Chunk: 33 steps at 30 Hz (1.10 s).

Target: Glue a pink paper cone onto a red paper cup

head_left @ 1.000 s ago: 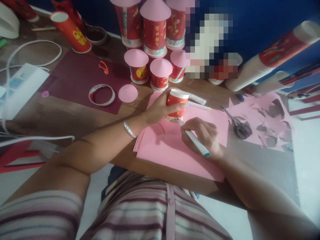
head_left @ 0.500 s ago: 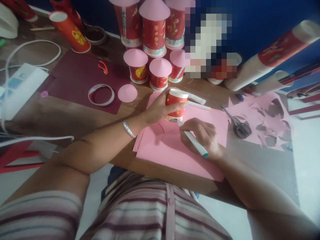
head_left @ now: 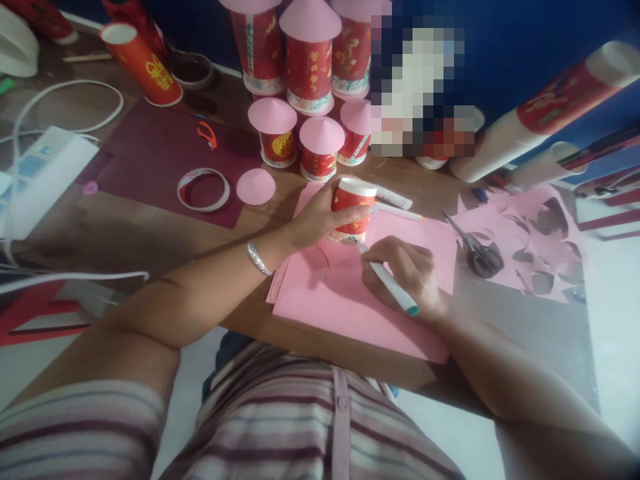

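A small red paper cup (head_left: 353,200) with a white rim and gold marks is wrapped by my left hand (head_left: 325,217), its thumb across the front. In my right hand (head_left: 405,270) is a white marker pen (head_left: 393,287) with a green end. Its tip is at the cup's pale lower band; whether it touches I cannot tell. Both hands are over a stack of pink paper (head_left: 345,313). Behind the cup lie a rolled paper tube (head_left: 394,196) and a slim white pen (head_left: 400,211).
Several red cups with pink cone tops (head_left: 311,77) are stacked at the back. Scissors (head_left: 477,253) lie by cut pink scraps (head_left: 530,233) on the right. To the left are a paper ring (head_left: 204,208), a pink disc (head_left: 256,187), a dark red sheet (head_left: 155,153) and a white power strip (head_left: 47,177).
My right hand and the marker have shifted very slightly along the cup's lower edge. My left hand still holds the cup in the same place.
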{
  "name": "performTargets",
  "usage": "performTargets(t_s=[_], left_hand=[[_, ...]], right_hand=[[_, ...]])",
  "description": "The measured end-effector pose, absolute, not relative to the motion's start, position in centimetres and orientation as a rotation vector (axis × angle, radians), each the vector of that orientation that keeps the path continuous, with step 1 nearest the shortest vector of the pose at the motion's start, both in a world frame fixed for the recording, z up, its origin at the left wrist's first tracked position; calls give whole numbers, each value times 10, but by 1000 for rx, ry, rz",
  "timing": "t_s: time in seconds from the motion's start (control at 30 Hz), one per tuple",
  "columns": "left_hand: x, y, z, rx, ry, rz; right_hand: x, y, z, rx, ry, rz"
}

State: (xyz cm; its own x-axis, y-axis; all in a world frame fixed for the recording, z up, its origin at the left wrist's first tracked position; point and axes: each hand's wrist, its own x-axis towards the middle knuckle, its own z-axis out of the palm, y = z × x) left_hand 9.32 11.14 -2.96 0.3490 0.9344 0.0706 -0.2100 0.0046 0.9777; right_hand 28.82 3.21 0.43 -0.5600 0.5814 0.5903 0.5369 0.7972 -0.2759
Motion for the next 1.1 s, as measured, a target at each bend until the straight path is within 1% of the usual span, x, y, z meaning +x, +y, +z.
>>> performTargets(t_s=[0.87, 1.1], left_hand=[[94, 111, -28, 1226, 767, 1040], [93, 112, -29, 1291, 786, 1036]], right_hand=[[283, 32, 1, -793, -2258, 70], [283, 31, 6, -920, -2234, 171]])
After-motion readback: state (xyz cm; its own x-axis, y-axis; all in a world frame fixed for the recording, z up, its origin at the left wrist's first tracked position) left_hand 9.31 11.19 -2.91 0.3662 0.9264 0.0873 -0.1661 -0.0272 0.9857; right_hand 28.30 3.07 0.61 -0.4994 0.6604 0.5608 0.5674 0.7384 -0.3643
